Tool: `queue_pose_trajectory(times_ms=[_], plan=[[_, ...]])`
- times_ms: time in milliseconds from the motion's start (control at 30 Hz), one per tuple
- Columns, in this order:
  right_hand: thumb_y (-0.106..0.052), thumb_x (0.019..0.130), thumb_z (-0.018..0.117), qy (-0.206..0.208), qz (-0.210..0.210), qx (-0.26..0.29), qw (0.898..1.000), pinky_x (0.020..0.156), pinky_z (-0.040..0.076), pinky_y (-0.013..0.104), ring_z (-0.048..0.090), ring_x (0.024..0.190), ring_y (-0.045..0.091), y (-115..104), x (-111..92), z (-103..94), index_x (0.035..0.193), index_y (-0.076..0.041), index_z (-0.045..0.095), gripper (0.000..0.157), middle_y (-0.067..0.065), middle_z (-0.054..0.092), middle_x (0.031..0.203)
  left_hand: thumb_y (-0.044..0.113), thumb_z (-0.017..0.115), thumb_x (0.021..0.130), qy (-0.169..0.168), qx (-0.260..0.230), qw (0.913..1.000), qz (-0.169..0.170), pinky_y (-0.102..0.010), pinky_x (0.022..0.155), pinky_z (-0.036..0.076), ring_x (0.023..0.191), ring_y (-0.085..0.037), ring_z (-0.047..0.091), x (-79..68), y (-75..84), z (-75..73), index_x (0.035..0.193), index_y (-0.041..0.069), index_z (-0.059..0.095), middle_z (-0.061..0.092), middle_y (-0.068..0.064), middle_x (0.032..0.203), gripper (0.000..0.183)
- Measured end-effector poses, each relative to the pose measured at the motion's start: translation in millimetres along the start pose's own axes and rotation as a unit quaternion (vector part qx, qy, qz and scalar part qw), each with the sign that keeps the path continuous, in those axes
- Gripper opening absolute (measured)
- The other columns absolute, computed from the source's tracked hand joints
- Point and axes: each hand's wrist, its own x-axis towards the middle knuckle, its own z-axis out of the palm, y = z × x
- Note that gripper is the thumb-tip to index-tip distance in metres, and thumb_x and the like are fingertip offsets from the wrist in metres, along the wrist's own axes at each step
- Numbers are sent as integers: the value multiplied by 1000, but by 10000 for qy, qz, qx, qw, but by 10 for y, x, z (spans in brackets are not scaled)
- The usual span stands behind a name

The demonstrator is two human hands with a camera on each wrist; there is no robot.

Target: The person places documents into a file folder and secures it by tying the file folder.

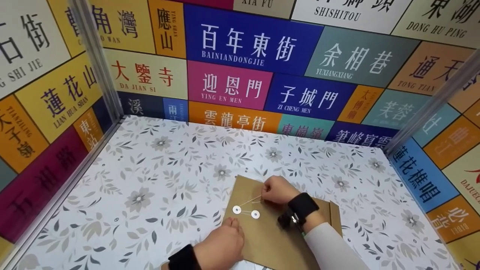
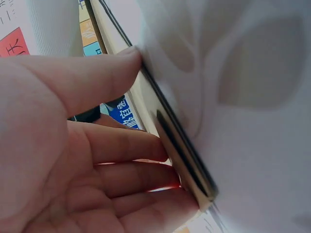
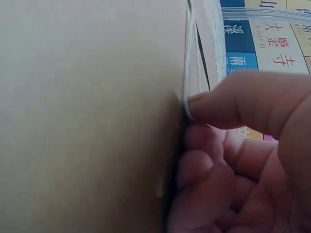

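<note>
A brown kraft paper envelope point(image 1: 273, 238) lies flat and slanted on the patterned surface. Two white paper discs are fixed to it, a left one point(image 1: 234, 212) and a right one point(image 1: 257, 216). Thin white string point(image 1: 250, 201) spans the discs and runs up from the left one to my right hand point(image 1: 279, 190). That hand pinches the string point(image 3: 186, 77) between thumb and curled fingers, close over the envelope. My left hand point(image 1: 224, 242) rests at the envelope's left edge. In the left wrist view its thumb and extended fingers point(image 2: 131, 141) touch along that edge.
A white cloth point(image 1: 138, 198) with grey leaves and flowers covers the table. Colourful sign-covered panels point(image 1: 247, 48) stand behind and on both sides, with clear corner strips point(image 1: 99, 56). A black band with a small camera point(image 1: 287, 220) is on the right wrist.
</note>
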Motion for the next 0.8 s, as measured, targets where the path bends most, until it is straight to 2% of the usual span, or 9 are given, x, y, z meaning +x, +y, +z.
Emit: queue_pose_trajectory(times_ms=[167,333,400,567,800], plan=[[-11,79,79,-199,143,-117,9996,52,36,24,47,51,8,69,-115,-77,61,-15,64,24,-11,53,57,54,76,88,56,-192,9998,16,-32,109,41,124,-24,63,6,-29,0,123,-4,73,72,-16,124,68],[-4,79,68,-152,155,-18,9998,50,38,24,50,50,8,176,-246,-132,61,-14,65,20,-10,57,56,58,75,88,-107,-153,9998,-24,-32,110,41,125,-24,62,16,-31,-6,126,-4,71,71,-16,126,73],[-3,78,65,-122,180,55,9997,50,38,25,50,50,9,221,-286,-149,60,-14,64,21,-10,57,55,57,76,87,-35,-139,9999,-41,-32,109,42,124,-24,63,7,-28,-4,126,-4,71,71,-17,126,73],[-3,79,66,19,330,150,9993,50,39,26,50,50,9,278,-368,-171,61,-14,64,21,-9,57,56,54,80,84,225,-386,9989,-120,-32,105,45,120,-26,64,-13,-38,9,122,-6,72,72,-19,122,71],[-3,80,68,101,383,279,9988,49,40,26,51,50,9,270,-500,-130,61,-14,64,22,-9,56,56,50,81,84,149,-898,9955,-270,-32,104,49,120,-31,62,-16,-67,6,123,-8,70,69,-22,126,71]])
